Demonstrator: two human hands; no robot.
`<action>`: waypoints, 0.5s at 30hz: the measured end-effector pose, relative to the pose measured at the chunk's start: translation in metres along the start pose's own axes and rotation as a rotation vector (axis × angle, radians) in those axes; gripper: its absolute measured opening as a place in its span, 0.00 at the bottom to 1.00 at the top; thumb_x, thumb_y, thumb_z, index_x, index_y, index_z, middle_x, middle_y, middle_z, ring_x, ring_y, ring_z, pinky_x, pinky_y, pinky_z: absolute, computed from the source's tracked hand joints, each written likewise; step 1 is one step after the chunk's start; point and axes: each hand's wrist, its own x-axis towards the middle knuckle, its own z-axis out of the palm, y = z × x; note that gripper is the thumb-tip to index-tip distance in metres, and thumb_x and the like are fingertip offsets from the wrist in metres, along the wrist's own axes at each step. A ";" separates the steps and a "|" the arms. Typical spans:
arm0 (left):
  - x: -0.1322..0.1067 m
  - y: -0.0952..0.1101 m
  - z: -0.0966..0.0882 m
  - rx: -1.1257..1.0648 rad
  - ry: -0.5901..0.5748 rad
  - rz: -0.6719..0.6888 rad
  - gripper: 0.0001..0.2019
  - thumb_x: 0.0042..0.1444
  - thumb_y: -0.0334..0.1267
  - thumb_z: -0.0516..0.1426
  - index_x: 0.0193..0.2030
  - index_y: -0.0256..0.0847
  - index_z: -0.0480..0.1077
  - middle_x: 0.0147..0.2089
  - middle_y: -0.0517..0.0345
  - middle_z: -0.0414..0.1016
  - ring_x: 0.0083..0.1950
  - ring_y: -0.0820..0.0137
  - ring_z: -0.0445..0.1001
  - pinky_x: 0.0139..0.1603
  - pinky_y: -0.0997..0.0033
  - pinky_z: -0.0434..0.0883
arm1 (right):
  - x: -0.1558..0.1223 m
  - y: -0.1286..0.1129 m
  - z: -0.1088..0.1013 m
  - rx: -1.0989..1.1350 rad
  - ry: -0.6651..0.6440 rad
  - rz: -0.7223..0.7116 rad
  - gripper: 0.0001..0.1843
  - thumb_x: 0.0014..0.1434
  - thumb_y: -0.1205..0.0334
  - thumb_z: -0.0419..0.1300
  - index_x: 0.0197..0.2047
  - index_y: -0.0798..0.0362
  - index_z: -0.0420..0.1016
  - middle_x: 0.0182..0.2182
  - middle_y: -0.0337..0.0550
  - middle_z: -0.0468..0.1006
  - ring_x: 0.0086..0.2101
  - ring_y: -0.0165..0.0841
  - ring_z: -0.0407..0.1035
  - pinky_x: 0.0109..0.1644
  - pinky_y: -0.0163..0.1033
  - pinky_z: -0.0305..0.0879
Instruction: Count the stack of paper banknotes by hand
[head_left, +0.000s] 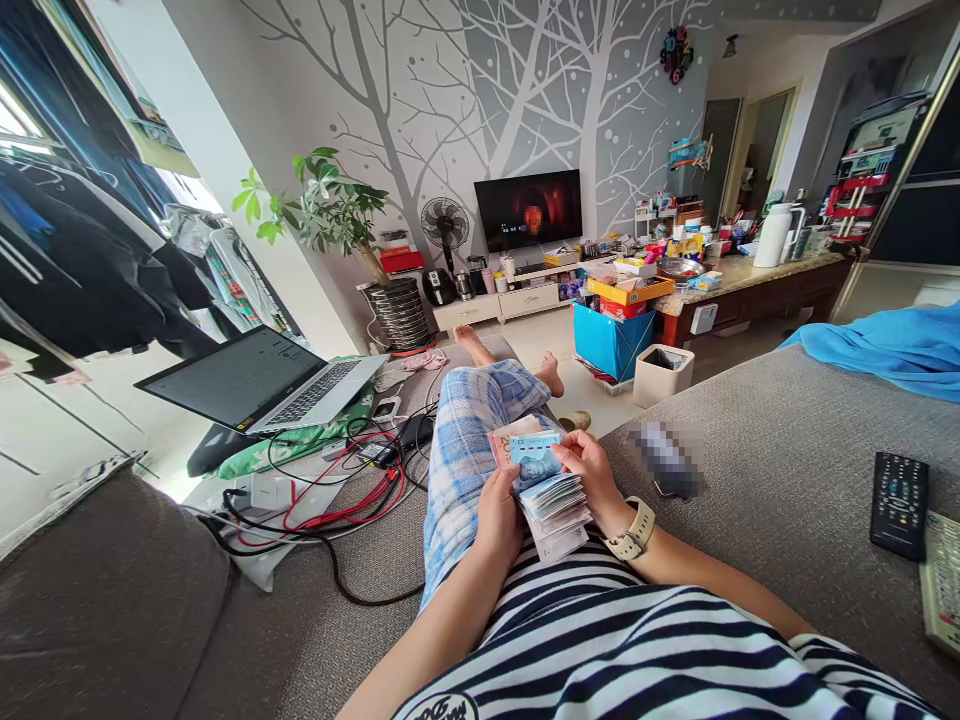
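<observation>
reclining on a grey couch, with legs stretched ahead in blue-and-white checked trousers, and holding a bundle of banknotes in both hands above the lap, just in front of a black-and-white striped shirt. gripping the left side of the bundle with the left hand, with the thumb laid along the front and the fingers mostly hidden behind; cannot tell how far curled. pinching the upper right edge of a blue note with the thumb and fingers of the right hand, close by the left. just behind the blue note, at upper left, a reddish note; below, toward the shirt, a thick layered spread of bluish and pinkish edges. on the right wrist, a pale watch. on the couch to the right of the hands, a pixelated object, too blurred to name; farther right, a black remote beside a pale remote, partly cut off by the frame. to the left of the legs, an open laptop over green fabric, with red and black cables tangled nearby. beyond the feet, a blue box next to a beige bin, and a television at the far wall.
</observation>
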 end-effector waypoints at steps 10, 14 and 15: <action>0.000 0.002 0.003 -0.001 0.014 -0.017 0.11 0.39 0.36 0.64 0.32 0.37 0.73 0.27 0.58 0.76 0.32 0.66 0.76 0.37 0.66 0.71 | 0.002 0.004 -0.002 -0.078 0.003 -0.043 0.16 0.52 0.50 0.63 0.24 0.51 0.66 0.19 0.33 0.61 0.23 0.29 0.55 0.27 0.35 0.52; 0.002 0.000 0.003 -0.030 0.062 -0.009 0.07 0.42 0.38 0.62 0.26 0.38 0.70 0.20 0.63 0.70 0.23 0.72 0.69 0.32 0.69 0.69 | 0.001 0.002 -0.001 -0.061 -0.002 -0.039 0.15 0.52 0.51 0.63 0.24 0.52 0.67 0.20 0.34 0.62 0.23 0.29 0.56 0.28 0.36 0.52; 0.002 0.000 0.003 -0.033 0.067 -0.002 0.08 0.42 0.39 0.62 0.25 0.38 0.69 0.19 0.64 0.69 0.22 0.73 0.67 0.31 0.70 0.68 | 0.001 0.002 -0.001 -0.050 -0.004 -0.038 0.15 0.52 0.51 0.63 0.25 0.52 0.67 0.20 0.34 0.63 0.24 0.29 0.56 0.28 0.36 0.52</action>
